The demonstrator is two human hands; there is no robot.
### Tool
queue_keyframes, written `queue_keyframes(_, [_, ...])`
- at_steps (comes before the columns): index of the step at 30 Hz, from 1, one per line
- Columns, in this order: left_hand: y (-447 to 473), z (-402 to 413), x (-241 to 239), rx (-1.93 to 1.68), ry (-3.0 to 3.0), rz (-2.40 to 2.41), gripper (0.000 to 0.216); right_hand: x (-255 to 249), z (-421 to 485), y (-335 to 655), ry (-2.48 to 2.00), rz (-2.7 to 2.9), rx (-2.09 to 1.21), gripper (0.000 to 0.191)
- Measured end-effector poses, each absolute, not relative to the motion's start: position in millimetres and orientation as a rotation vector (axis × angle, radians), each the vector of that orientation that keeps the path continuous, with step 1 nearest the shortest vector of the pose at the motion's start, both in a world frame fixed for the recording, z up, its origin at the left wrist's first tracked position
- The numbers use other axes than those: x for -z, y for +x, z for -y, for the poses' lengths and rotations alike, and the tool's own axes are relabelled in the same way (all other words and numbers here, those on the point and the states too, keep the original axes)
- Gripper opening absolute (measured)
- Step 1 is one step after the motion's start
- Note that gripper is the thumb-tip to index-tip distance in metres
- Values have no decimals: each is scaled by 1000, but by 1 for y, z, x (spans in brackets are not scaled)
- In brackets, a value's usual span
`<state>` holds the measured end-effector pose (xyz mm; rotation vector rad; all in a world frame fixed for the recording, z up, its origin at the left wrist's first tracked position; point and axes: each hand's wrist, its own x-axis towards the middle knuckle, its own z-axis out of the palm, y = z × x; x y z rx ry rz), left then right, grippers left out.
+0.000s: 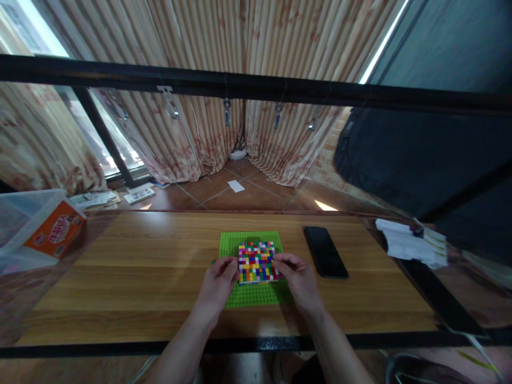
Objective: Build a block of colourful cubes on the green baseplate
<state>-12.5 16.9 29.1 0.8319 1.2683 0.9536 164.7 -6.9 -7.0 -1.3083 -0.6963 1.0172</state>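
A square panel of many-coloured building bricks (258, 262) sits over the middle of a green studded baseplate (256, 296). My left hand (219, 277) is closed at the panel's left edge, thumb and fingers pinched against it. On the opposite side my right hand (298, 274) grips the right edge between thumb and fingertips. The panel's near edge shows a pale side. Whether it is pressed onto the baseplate or held just above it, I cannot tell. A small dark green bit (213, 262) shows beside my left fingers.
On the wooden table (140, 266), a black phone (326, 252) lies right of the baseplate. Off the left end stands a clear plastic box with an orange label (56, 229). Papers (412, 242) and a dark flat device (442, 296) are at the right. A black bar (256, 88) crosses beyond the table.
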Motion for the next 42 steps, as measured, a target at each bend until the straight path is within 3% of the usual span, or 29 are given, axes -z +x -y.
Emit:
queue_keyframes(13, [-6,-16,-20,-1006,885,-1330,22,7,5,166,-1373,772,-943,27])
queue_keyframes(19, [-6,-14,-23,-1018,814,-1323,26,6,5,166,-1375,819,-938,26])
queue_keyframes(26, [-11,-13,-36,-1117,671,-1138,30,2,9,174,-1333,855,-961,24])
queue_keyframes(30, [-14,-12,-44,-1097,521,-957,22,-4,10,175,-1307,812,-793,23])
queue_keyframes(37, [-17,-7,-53,-953,360,-721,23,-21,23,147,-1279,1330,-512,14])
queue_keyframes(42, [-13,-4,-50,-919,378,-666,21,-23,26,136,-1233,1586,-455,25])
